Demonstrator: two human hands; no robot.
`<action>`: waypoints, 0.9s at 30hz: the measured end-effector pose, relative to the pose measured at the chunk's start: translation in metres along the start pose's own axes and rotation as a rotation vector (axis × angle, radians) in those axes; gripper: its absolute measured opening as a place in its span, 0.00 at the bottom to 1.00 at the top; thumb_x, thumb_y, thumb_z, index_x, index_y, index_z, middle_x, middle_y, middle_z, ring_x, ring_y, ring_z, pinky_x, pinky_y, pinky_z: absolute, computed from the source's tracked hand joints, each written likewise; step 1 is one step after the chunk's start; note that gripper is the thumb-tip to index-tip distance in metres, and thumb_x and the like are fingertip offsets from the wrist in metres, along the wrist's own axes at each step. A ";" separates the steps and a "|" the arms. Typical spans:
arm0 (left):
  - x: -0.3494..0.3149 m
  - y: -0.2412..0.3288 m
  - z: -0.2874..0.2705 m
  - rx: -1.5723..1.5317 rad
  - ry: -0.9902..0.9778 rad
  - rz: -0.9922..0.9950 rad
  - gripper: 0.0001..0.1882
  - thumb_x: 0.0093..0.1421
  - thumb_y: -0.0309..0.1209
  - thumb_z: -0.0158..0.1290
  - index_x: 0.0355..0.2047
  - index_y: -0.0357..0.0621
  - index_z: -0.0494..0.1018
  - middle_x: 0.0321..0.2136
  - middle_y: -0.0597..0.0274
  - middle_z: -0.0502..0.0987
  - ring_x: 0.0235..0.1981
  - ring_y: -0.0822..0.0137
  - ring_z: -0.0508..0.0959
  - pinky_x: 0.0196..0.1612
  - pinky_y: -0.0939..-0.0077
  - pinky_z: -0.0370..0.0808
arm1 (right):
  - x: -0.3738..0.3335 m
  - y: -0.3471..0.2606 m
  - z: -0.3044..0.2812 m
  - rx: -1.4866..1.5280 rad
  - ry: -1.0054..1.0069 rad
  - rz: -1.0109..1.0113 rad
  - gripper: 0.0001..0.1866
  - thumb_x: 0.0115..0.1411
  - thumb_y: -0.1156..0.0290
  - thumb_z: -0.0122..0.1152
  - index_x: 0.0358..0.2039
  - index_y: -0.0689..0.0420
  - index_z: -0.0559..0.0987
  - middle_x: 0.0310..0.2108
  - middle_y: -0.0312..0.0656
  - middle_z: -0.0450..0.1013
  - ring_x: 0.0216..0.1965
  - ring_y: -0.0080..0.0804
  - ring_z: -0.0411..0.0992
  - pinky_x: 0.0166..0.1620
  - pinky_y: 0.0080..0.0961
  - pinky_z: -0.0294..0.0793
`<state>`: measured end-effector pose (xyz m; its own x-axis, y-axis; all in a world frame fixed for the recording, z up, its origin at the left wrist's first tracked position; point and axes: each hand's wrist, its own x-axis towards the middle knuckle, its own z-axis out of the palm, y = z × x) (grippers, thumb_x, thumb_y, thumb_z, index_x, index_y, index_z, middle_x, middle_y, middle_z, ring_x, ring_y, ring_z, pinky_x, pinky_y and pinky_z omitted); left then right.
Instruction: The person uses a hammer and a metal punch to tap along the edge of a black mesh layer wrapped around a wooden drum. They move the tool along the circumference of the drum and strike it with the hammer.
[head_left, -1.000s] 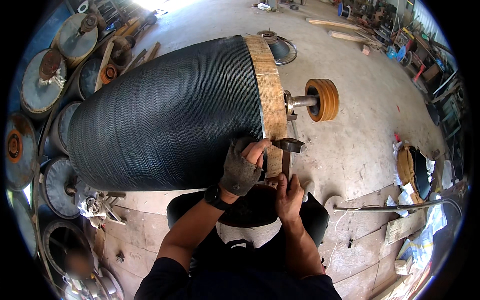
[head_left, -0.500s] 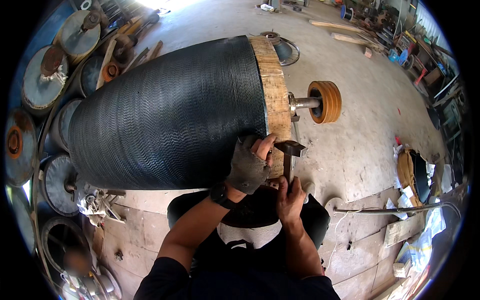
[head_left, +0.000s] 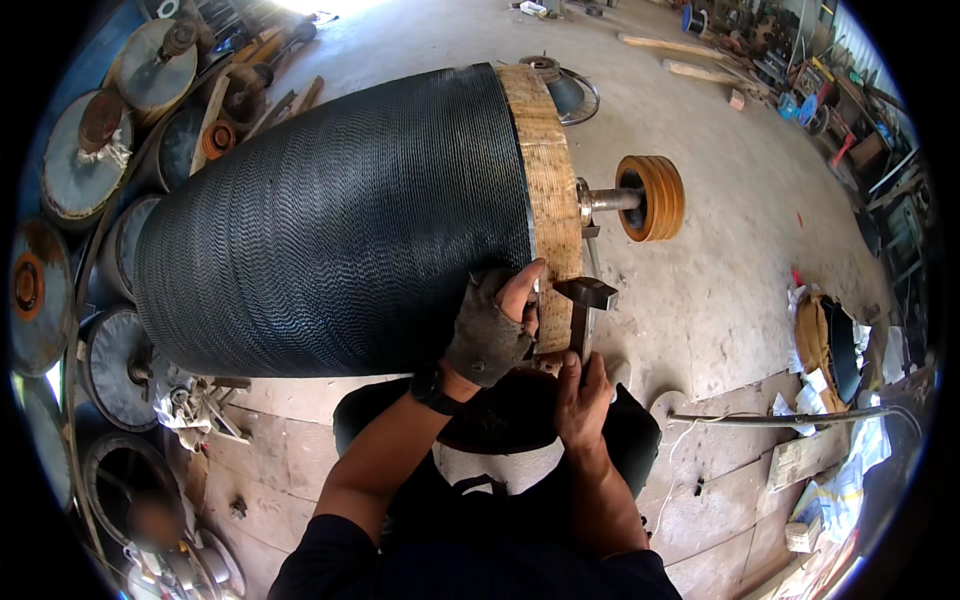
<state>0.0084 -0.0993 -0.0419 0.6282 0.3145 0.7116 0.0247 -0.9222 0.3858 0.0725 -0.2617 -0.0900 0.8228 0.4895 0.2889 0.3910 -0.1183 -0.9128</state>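
In front of me lies a large drum, its surface covered in tightly packed black ribbing. A band of bare wood rings its right end. My left hand, in a worn grey fingerless glove, rests against the lower right of the drum where the ribbing meets the wood. Its fingers are bent together at that edge; what they pinch, if anything, is too small to name. My right hand grips a hammer by its handle. The hammer's head is just right of the wooden band, beside my left fingers.
A shaft with an orange-brown grooved pulley sticks out from the drum's right end. Metal-ended drums crowd the left side. On the right, a metal bar lies near a cardboard piece and paper scraps. Planks lie farther back.
The hammer head has shifted slightly right and up, a little away from the wooden band. My left hand has edged left, and its forefinger is straighter.
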 end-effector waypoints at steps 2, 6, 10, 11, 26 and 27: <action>-0.002 -0.001 -0.001 0.019 -0.004 0.011 0.35 0.52 0.17 0.56 0.62 0.41 0.67 0.35 0.61 0.77 0.37 0.58 0.77 0.51 0.58 0.71 | 0.000 -0.002 -0.001 0.008 -0.004 0.014 0.20 0.73 0.60 0.52 0.31 0.65 0.70 0.19 0.53 0.70 0.20 0.44 0.66 0.26 0.40 0.65; 0.002 0.001 -0.004 0.014 -0.032 0.000 0.34 0.53 0.17 0.55 0.63 0.41 0.67 0.36 0.60 0.78 0.38 0.58 0.78 0.51 0.57 0.71 | -0.001 -0.002 -0.007 -0.038 -0.076 0.031 0.15 0.73 0.63 0.51 0.42 0.65 0.71 0.22 0.56 0.72 0.21 0.50 0.70 0.28 0.41 0.70; 0.001 -0.001 -0.002 0.021 -0.041 0.015 0.34 0.53 0.17 0.55 0.63 0.42 0.66 0.36 0.60 0.78 0.38 0.57 0.77 0.51 0.57 0.71 | -0.002 0.002 -0.007 -0.056 -0.090 -0.004 0.14 0.73 0.64 0.51 0.43 0.64 0.71 0.21 0.56 0.72 0.20 0.51 0.70 0.27 0.42 0.70; 0.001 0.000 -0.002 0.017 -0.041 0.010 0.35 0.52 0.17 0.55 0.63 0.42 0.67 0.35 0.61 0.78 0.37 0.57 0.77 0.51 0.57 0.71 | -0.002 0.003 -0.007 -0.053 -0.086 0.000 0.14 0.73 0.63 0.51 0.43 0.64 0.71 0.21 0.56 0.72 0.20 0.51 0.70 0.27 0.42 0.70; 0.006 0.006 0.015 0.113 0.090 0.032 0.36 0.49 0.20 0.56 0.61 0.37 0.65 0.30 0.58 0.74 0.33 0.55 0.73 0.43 0.57 0.70 | -0.006 -0.002 -0.008 -0.097 -0.100 -0.034 0.13 0.72 0.66 0.52 0.45 0.65 0.71 0.23 0.58 0.72 0.22 0.55 0.71 0.28 0.42 0.70; 0.008 0.006 0.015 0.114 0.107 0.048 0.35 0.50 0.21 0.56 0.61 0.34 0.64 0.30 0.56 0.74 0.33 0.53 0.73 0.42 0.55 0.70 | -0.004 -0.006 -0.006 -0.062 -0.066 -0.039 0.12 0.72 0.66 0.52 0.38 0.64 0.70 0.22 0.58 0.70 0.21 0.55 0.69 0.26 0.41 0.67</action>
<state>0.0256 -0.1056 -0.0426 0.5448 0.2856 0.7885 0.0885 -0.9545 0.2846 0.0695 -0.2686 -0.0840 0.7781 0.5507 0.3022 0.4485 -0.1501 -0.8811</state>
